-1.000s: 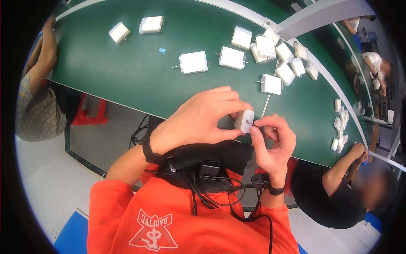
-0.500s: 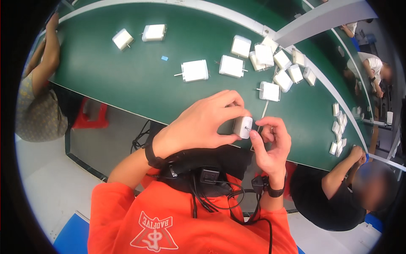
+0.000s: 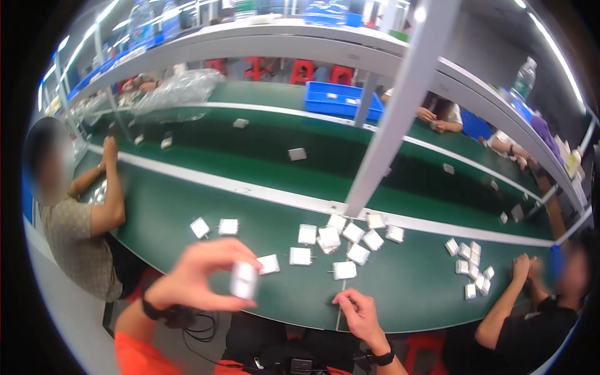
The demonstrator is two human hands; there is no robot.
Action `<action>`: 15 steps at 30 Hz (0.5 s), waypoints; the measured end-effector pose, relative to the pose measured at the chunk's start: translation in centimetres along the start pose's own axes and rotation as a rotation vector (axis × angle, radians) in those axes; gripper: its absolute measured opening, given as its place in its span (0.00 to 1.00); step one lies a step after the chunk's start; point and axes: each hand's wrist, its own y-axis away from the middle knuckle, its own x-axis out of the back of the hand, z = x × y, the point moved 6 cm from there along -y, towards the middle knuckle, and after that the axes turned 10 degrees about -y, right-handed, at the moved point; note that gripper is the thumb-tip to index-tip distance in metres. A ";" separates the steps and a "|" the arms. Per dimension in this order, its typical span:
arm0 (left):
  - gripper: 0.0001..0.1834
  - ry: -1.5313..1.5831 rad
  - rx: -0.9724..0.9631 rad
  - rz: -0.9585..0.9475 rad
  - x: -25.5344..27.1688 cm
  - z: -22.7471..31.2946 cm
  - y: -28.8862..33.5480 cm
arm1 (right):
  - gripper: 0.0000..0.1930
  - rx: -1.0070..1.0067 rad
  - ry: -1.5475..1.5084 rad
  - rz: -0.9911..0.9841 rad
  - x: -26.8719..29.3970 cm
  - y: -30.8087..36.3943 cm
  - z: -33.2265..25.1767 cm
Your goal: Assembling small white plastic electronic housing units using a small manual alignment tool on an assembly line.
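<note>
One white block (image 3: 244, 279) is in the left hand (image 3: 203, 275). On the near desk (image 3: 187, 262), at least thirteen white blocks (image 3: 344, 270) show in the middle spread, overlap making the exact number uncertain, and about ten more (image 3: 462, 267) form the right-hand cluster. Beyond, left of the one slanting post (image 3: 400, 112), are four pale pieces (image 3: 297, 154). One blue tray (image 3: 315, 103) has at least two pieces (image 3: 332, 96) inside. Four red stools (image 3: 302, 71) line the far side; at least three clear bottles (image 3: 525, 78) stand on the shelf (image 3: 300, 37). The wearer has two black wristbands (image 3: 380, 357).
</note>
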 end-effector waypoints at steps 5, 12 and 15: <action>0.43 -0.090 0.061 0.395 11.8 2.7 -3.2 | 0.08 0.025 -0.041 -0.055 -0.4 -1.0 1.9; 0.41 -0.471 0.015 0.591 23.9 4.3 -13.4 | 0.07 0.101 0.024 -0.160 -1.0 -1.1 0.0; 0.42 -0.532 0.009 0.605 26.8 3.5 -17.5 | 0.07 0.189 0.047 -0.103 -0.6 -0.9 -0.2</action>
